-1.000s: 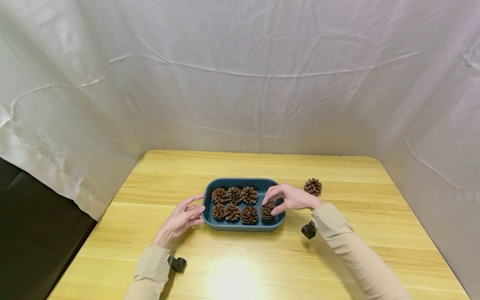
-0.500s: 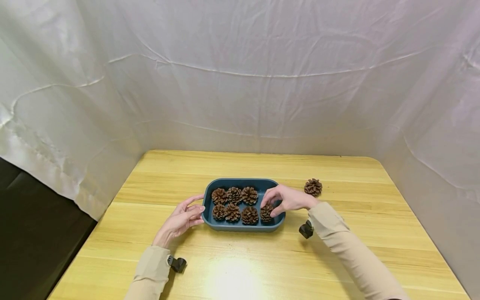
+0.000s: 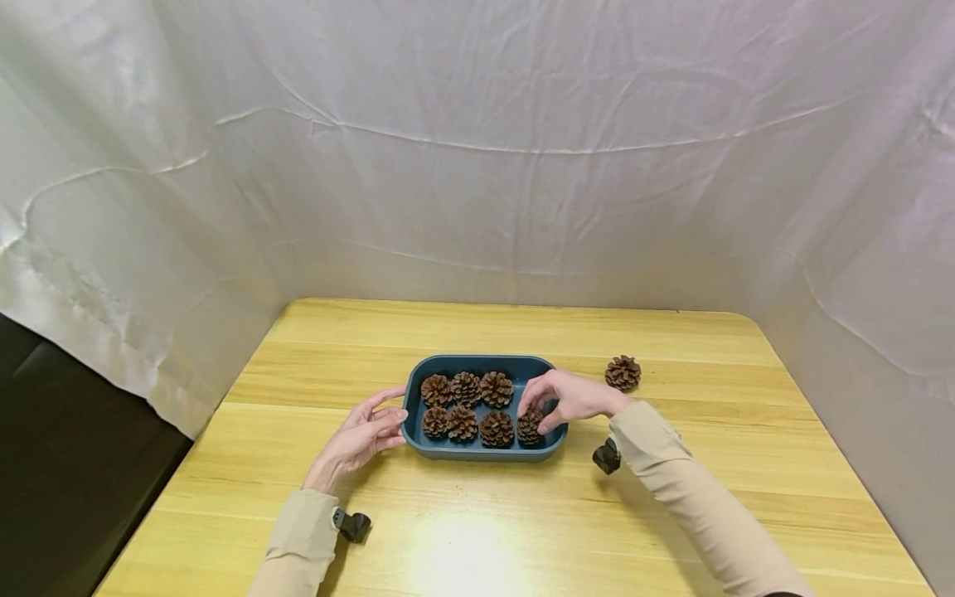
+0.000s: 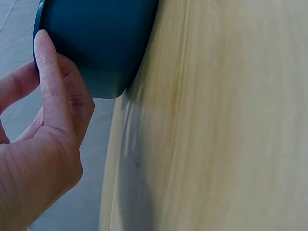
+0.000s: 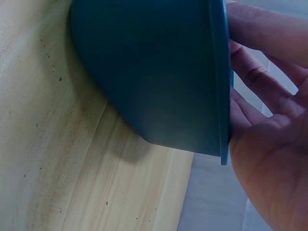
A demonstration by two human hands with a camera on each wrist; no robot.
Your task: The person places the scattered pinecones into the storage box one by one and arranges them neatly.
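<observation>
A dark blue oblong tray [image 3: 477,455] stands on the wooden table with two rows of brown pine cones [image 3: 462,424] in it. At the tray's right end, my right hand [image 3: 574,396] reaches over the rim and holds a pine cone [image 3: 530,426] between thumb and fingers, low in the front corner. The right wrist view shows only the tray's outer wall [image 5: 159,72] and part of that hand [image 5: 269,120]; the cone is hidden there. My left hand [image 3: 366,433] touches the tray's left end, its fingers spread and fairly straight, one fingertip at the rim in the left wrist view.
Another pine cone [image 3: 622,373] lies on the table [image 3: 462,506] to the right, behind my right forearm. Pale curtains [image 3: 507,199] hang along the back and sides. Black wrist cameras [image 3: 352,526] hang beside both sleeves.
My right hand, with the pine cone, has shifted slightly left inside the tray and then stays nearly still. The left hand and tray have not moved.
</observation>
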